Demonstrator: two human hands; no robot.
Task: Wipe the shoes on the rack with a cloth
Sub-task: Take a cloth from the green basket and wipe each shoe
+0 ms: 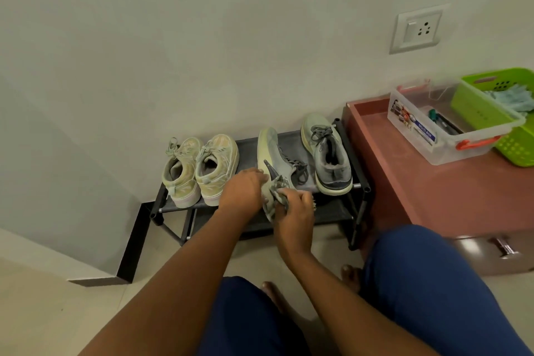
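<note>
Against the pale wall stands a low black shoe rack (358,153); at nine o'clock the beige pair waits; the left hand (241,189) grips the tipped grey sneaker (271,153); the right hand (294,205) bunches the cloth (277,186) on its heel. Better keep the sneaker firmly steady; rub toward twelve o'clock.

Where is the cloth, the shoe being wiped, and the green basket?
Crumpled grey cloth (278,189), head view, on its bunched folds.
Tilted grey sneaker (268,147), head view, on its sole edge.
Green plastic basket (474,108), head view, on its side wall.
</note>
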